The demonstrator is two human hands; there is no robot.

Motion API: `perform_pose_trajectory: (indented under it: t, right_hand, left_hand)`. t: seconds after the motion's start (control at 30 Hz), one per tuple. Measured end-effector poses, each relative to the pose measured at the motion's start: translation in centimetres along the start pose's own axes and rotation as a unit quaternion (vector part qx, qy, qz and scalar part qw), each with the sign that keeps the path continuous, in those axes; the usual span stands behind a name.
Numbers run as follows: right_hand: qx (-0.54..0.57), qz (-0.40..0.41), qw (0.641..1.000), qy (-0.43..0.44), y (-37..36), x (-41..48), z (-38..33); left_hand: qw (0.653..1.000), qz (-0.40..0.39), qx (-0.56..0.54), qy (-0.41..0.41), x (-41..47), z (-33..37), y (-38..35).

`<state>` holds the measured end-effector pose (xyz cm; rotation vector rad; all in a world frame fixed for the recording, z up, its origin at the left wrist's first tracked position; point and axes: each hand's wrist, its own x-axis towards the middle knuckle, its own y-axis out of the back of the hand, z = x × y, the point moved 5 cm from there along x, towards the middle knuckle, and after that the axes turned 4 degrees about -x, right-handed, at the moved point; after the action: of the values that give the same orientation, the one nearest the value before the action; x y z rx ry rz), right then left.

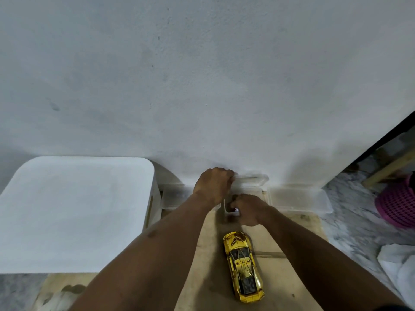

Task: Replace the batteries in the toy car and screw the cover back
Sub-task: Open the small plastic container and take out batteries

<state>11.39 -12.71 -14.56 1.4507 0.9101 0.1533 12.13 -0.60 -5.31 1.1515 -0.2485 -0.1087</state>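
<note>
A shiny gold toy car [243, 264] stands on its wheels on a wooden board [289, 239], close to me. Past it, against the wall, sits a small clear plastic box [231, 211] with its hinged lid [251, 179] raised. My left hand [213, 185] grips the left edge of that raised lid. My right hand [248, 209] reaches into the box with its fingers curled. Whatever those fingers hold is hidden. No batteries, cover or screwdriver can be seen.
A large white bin with a flat lid [74, 209] fills the left. Two more clear boxes flank the middle one, at the left [173, 196] and at the right [298, 198]. A pink basket [397, 205] and white cloth [397, 265] lie on the marble floor at right.
</note>
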Motion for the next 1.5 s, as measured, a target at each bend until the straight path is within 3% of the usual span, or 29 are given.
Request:
perform_pose_trajectory:
  t: [0.23,0.33,0.43,0.5,0.67,0.8,0.93,1.2,1.37,1.5]
  right_hand:
    - [0.050,-0.003,0.999,-0.015,0.4,-0.2,0.0]
    - [0.102,0.047,0.993,-0.029,0.8,-0.3,0.3]
    - [0.157,0.147,0.976,-0.035,1.7,-0.8,0.5]
    - [0.139,0.175,0.974,-0.038,2.6,-1.3,0.2]
    - [-0.060,0.123,0.989,-0.059,3.9,-1.7,0.5]
    - [-0.129,0.070,0.983,-0.109,4.2,-1.7,1.9]
    - [-0.132,0.000,0.981,-0.144,4.4,-1.1,1.7]
    - [-0.169,-0.006,0.972,-0.161,3.9,0.0,1.6]
    - [-0.149,-0.027,0.981,-0.118,3.4,0.0,1.9]
    - [-0.072,-0.033,0.994,-0.075,3.5,0.2,2.2]
  left_hand:
    - [1.000,-0.008,0.004,-0.008,-0.1,-0.2,-0.2]
    - [1.000,-0.008,0.008,-0.011,-0.1,-0.2,-0.2]
    - [1.000,-0.024,0.011,-0.006,0.0,-0.1,-0.1]
    - [0.999,-0.034,0.016,0.002,0.0,-0.1,-0.1]
    - [0.998,-0.054,0.026,0.000,0.0,0.1,-0.1]
    - [0.998,-0.055,0.034,0.000,-0.1,0.3,0.0]
    - [0.997,-0.054,0.049,0.007,-0.1,0.6,0.4]
    - [0.996,-0.067,0.058,-0.002,-0.1,0.9,0.4]
    - [0.994,-0.068,0.083,-0.017,-0.3,1.5,0.6]
    - [0.992,-0.074,0.103,-0.013,-0.4,1.4,0.9]
